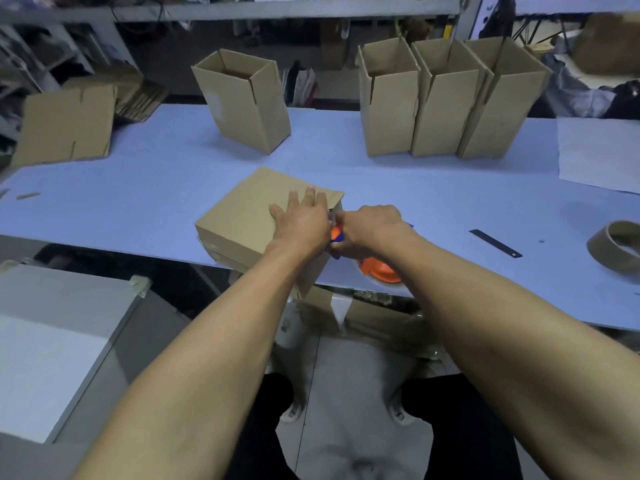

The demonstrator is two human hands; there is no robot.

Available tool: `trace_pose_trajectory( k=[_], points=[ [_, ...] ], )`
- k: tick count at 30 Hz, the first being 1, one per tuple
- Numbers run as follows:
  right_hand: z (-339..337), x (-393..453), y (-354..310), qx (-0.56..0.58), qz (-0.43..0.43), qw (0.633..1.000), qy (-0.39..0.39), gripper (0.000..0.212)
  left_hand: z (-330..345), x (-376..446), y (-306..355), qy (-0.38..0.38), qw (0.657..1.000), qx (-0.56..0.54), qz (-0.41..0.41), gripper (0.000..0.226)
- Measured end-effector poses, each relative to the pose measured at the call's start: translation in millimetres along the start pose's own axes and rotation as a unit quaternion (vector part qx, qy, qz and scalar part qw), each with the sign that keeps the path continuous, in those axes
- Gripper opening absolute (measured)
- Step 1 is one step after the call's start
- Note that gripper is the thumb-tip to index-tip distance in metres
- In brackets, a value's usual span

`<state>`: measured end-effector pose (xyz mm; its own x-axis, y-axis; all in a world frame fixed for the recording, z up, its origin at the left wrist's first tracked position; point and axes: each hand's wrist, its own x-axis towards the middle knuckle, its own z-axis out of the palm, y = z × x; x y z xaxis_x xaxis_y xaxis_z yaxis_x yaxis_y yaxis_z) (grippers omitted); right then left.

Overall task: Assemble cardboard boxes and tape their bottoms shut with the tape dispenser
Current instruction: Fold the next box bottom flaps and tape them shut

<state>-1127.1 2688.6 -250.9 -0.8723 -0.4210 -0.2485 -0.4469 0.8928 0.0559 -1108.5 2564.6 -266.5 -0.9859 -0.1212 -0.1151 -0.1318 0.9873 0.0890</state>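
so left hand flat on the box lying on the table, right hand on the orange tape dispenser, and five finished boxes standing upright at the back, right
Not quite: the head view shows four upright boxes at the back, not five: one alone and a row of three. The rest holds: the left hand lies flat on the box on the table, and the right hand grips the orange tape dispenser.

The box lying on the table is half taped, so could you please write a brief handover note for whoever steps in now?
Left hand: flat on the lying box, steadying it.
Right hand: grips the tape dispenser at the box's right end.
Done: four open boxes stand at the back, one apart and three side by side.
Left: finish this seam, then build the flat cardboard at far left.
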Motion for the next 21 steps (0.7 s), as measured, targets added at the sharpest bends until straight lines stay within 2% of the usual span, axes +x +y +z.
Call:
trace_pose_trajectory(
  k=[2, 6, 12, 15, 18, 21],
  points=[
    [-4.3, 7.7, 5.0, 0.027, -0.004, 0.999, -0.042, 0.042, 1.4, 2.1, -0.2, -0.001, 1.0, 0.008, -0.005, 0.071],
    [-6.5, 14.3, 16.6, 0.115, -0.005, 0.987, -0.113, 0.048, 5.5, 2.7, -0.8, 0.014, 1.0, 0.019, -0.005, 0.07],
    [-1.0, 5.8, 33.7, 0.159, -0.005, 0.983, -0.096, 0.054, 4.6, 4.3, -1.5, 0.005, 1.0, 0.005, -0.021, 0.06],
    [1.3, -12.9, 48.4, 0.18, -0.001, 0.982, -0.054, 0.058, 5.7, 1.5, -1.3, 0.026, 0.999, 0.001, -0.03, 0.051],
    [1.8, -34.0, 56.4, 0.242, 0.001, 0.97, 0.038, 0.061, 1.1, 0.2, 3.6, 0.049, 0.996, -0.013, -0.073, 0.042],
    [5.9, -50.2, 58.2, 0.29, -0.019, 0.946, 0.147, 0.062, -10.6, 0.1, 4.2, 0.07, 0.987, -0.117, -0.089, 0.054]
  ],
)
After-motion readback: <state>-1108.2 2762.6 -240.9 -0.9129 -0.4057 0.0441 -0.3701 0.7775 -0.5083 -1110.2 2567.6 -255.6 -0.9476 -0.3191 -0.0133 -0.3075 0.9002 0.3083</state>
